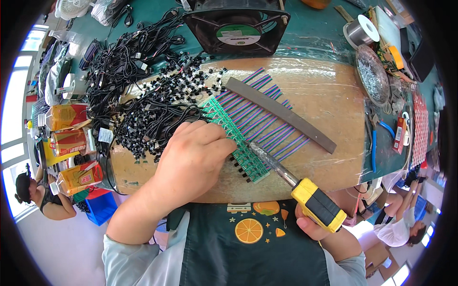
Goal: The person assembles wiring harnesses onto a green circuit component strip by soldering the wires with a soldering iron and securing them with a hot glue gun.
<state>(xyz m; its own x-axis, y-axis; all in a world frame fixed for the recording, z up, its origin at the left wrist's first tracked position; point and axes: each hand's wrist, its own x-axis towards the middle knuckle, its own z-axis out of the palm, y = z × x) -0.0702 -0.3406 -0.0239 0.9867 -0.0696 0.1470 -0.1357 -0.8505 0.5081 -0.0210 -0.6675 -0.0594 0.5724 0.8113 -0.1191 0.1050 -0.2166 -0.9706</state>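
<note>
A green circuit board strip (244, 155) lies at a slant on the brown work mat (334, 90). Rows of multicoloured ribbon wires (248, 125) run from its right side, and a flat brown bar (286, 116) rests across them. My left hand (193, 150) is closed over the board's left edge, fingers pinched together; what they hold is hidden. From the lower right, my right hand (312, 224) grips a yellow and black soldering iron (317, 204). The iron's tip reaches the board just right of my left fingertips. Black connectors show along the board's lower left edge.
Black cables (114, 71) and small connectors (136, 131) are heaped at left, beside several orange-labelled bottles (78, 176). A fan (238, 33) stands at the back. A solder spool (361, 31), a glass bowl (372, 76) and blue-handled pliers (374, 148) are at right. Other people sit at both sides.
</note>
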